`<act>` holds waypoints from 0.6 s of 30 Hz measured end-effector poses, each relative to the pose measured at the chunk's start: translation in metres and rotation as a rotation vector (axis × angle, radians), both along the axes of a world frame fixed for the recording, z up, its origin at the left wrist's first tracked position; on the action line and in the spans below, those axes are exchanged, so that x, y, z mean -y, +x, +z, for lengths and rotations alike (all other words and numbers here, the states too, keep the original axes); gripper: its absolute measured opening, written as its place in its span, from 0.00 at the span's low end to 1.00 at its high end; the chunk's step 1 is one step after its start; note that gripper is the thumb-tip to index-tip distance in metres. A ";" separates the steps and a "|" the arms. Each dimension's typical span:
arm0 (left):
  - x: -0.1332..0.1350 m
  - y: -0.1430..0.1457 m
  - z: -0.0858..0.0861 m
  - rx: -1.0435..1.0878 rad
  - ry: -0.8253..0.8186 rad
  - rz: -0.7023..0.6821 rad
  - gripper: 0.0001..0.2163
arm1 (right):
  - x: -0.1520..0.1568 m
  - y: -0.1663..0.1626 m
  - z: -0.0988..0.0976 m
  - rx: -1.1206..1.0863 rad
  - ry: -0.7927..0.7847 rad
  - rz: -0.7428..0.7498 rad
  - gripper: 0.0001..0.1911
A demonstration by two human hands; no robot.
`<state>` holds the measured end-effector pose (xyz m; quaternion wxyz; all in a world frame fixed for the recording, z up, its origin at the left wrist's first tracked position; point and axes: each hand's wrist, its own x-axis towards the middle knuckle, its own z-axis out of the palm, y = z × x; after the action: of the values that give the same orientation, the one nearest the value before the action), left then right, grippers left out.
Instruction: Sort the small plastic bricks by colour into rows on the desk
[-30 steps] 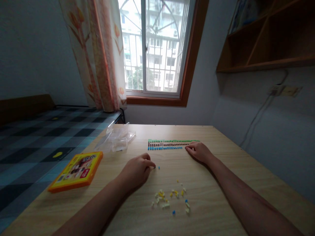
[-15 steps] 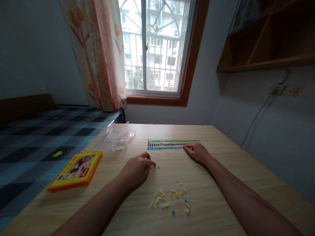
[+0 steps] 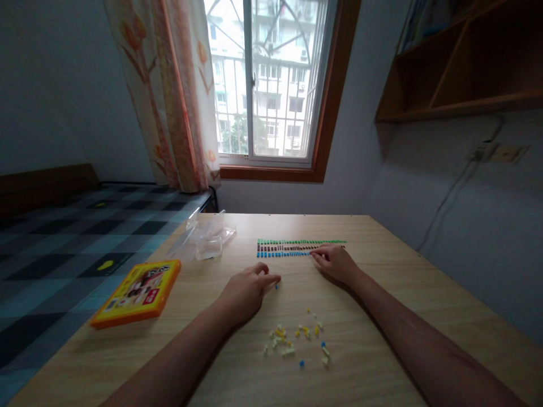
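Three rows of tiny bricks, green, brown and blue (image 3: pixel 288 248), lie lined up on the wooden table (image 3: pixel 394 282). My right hand (image 3: pixel 335 263) rests palm down with its fingertips at the right end of the blue row. My left hand (image 3: pixel 248 291) lies on the table with its fingertips touching a single small blue brick (image 3: pixel 276 286). A loose scatter of yellow, white and blue bricks (image 3: pixel 297 339) sits closer to me, between my forearms.
A yellow and orange box (image 3: pixel 138 293) lies at the table's left edge. A clear plastic case (image 3: pixel 206 237) stands open at the back left. A bed with a checked cover (image 3: pixel 63 249) adjoins the table's left side. Window, curtain and wall shelf lie beyond.
My left hand has slid right until its fingertips reach the single blue brick. My right hand has crept left along the blue row.
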<state>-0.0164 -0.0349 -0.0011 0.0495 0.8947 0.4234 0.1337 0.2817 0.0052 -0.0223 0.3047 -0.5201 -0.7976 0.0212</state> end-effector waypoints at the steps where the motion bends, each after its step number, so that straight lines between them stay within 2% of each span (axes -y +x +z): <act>1: 0.000 0.001 -0.001 0.001 -0.005 -0.006 0.19 | 0.003 -0.010 0.000 0.001 0.001 0.041 0.13; 4: -0.002 -0.001 -0.005 0.047 -0.007 0.007 0.21 | 0.014 -0.039 0.000 0.020 -0.016 0.174 0.12; 8: -0.006 -0.007 -0.009 0.157 -0.003 0.038 0.15 | 0.027 -0.062 0.000 0.046 -0.013 0.280 0.12; 12: -0.006 -0.008 -0.008 0.163 -0.023 0.000 0.13 | 0.033 -0.066 0.002 0.072 -0.009 0.295 0.12; 18: 0.000 -0.005 0.001 0.103 -0.037 -0.029 0.14 | 0.036 -0.063 0.007 0.089 -0.014 0.312 0.12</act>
<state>-0.0210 -0.0348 -0.0001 0.0899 0.8916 0.4096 0.1710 0.2190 -0.0306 -0.0150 0.2586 -0.3924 -0.8812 0.0507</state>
